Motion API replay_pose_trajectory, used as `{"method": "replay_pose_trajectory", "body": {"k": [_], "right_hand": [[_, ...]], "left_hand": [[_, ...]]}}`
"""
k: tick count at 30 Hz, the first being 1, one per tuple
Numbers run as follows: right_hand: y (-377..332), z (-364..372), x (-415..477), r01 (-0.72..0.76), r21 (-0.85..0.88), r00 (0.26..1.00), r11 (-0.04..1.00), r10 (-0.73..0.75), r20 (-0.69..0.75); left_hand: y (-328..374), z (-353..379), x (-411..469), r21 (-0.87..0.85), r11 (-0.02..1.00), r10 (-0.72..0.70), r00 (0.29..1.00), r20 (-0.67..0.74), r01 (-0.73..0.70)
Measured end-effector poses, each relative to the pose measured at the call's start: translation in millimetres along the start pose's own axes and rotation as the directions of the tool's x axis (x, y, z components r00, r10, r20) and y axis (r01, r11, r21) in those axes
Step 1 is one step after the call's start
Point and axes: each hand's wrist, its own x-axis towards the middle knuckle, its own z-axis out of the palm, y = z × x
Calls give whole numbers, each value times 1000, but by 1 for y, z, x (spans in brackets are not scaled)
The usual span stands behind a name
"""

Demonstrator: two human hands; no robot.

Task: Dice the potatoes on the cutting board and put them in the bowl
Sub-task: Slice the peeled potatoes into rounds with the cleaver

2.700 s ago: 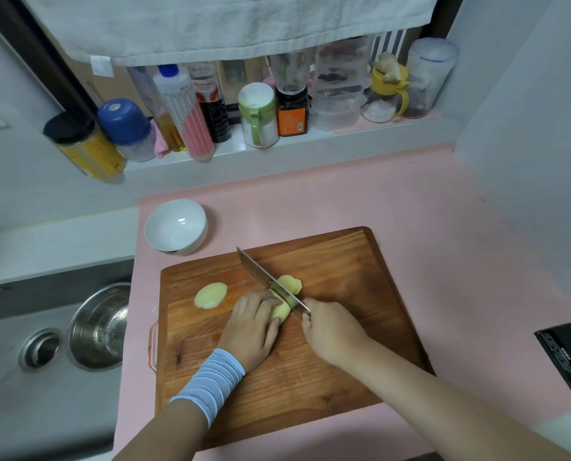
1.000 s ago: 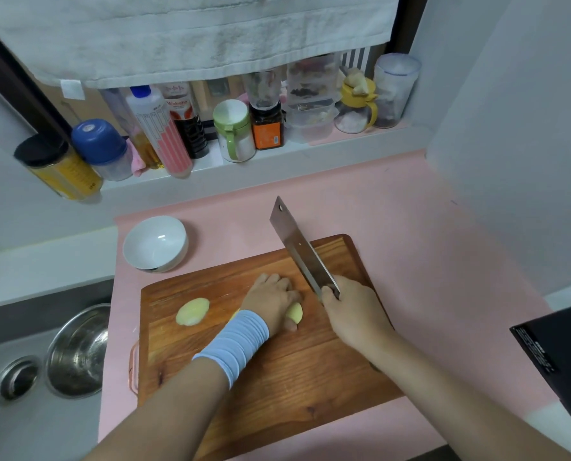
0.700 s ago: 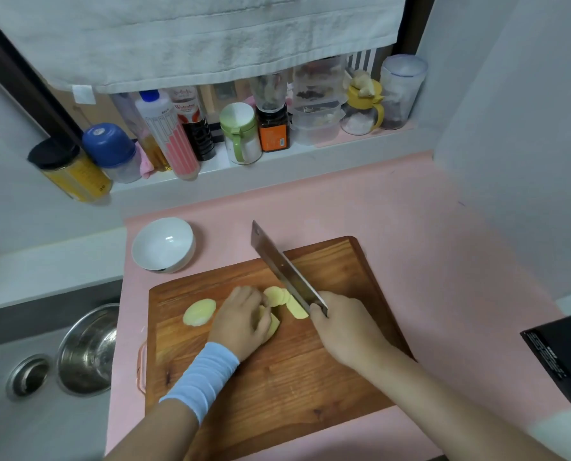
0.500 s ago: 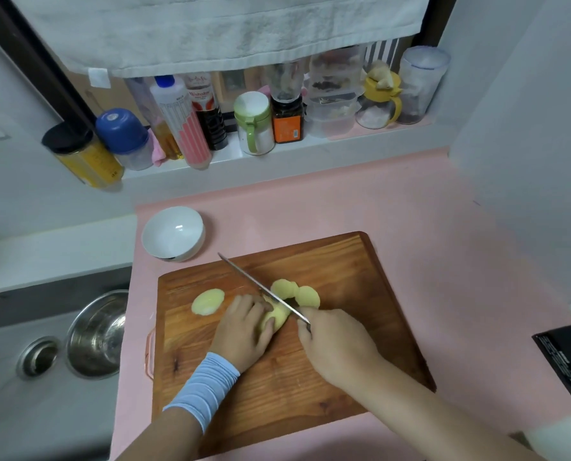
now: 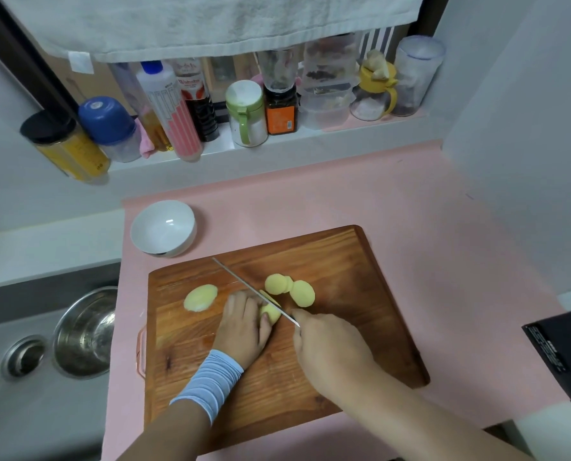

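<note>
Both hands are busy: left hand (image 5: pixel 242 327) holds the potato (image 5: pixel 270 312) and should curl back; right hand (image 5: pixel 330 351) grips the knife (image 5: pixel 250 288).

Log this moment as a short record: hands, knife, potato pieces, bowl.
left hand: holds the potato chunk down on the cutting board
right hand: grips the knife, its edge in the potato chunk
slices: lie overlapping, right of the knife
potato half: lies left of the left hand
bowl: white, empty, beside the board's far left corner
</note>
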Motion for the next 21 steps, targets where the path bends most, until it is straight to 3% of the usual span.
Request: {"method": "replay_pose_trajectory", "body": {"k": [8, 21], "right_hand": [[0, -3, 2, -28, 31, 999, 999, 27, 25], [6, -16, 18, -70, 48, 985, 996, 61, 164]], "left_hand": [[0, 0, 4, -47, 997, 56, 998, -35, -58], [-3, 4, 3, -43, 999, 17, 1000, 0, -17]]}}
